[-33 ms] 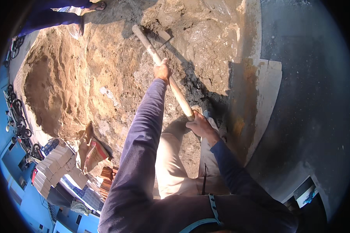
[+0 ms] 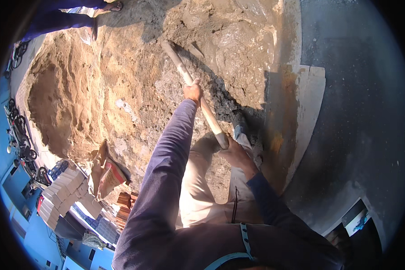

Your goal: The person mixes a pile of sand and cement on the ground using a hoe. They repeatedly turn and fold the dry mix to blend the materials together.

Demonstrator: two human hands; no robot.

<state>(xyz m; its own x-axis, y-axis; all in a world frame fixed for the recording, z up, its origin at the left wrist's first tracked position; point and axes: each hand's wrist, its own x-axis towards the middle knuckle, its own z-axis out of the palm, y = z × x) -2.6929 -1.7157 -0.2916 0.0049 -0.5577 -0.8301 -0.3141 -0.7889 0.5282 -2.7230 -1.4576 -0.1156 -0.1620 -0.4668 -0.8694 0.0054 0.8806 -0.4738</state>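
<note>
A hoe with a pale wooden handle (image 2: 210, 116) slants across the middle of the view, its far end away from me. My left hand (image 2: 193, 92) is closed round the handle about midway. Lower down, my right hand (image 2: 236, 155) grips the near end, close to my legs. Beside the handle's far end a small part of the hoe's blade (image 2: 196, 50) shows; the rest seems hidden in the wet grey-brown mortar (image 2: 238, 49). A dark shadow runs along the mortar to the right of the handle.
A heap of dry sand (image 2: 85, 90) lies to the left. A person's legs (image 2: 63, 22) stand at the far left. Nearer are a torn sack (image 2: 108, 177), stacked pale blocks (image 2: 63, 193) and red bricks (image 2: 123, 207). A grey floor (image 2: 360, 112) stretches along the right.
The hoe has come toward me and slightly right, both hands moving with it. Less of the blade shows now. The person at the far left stays put.
</note>
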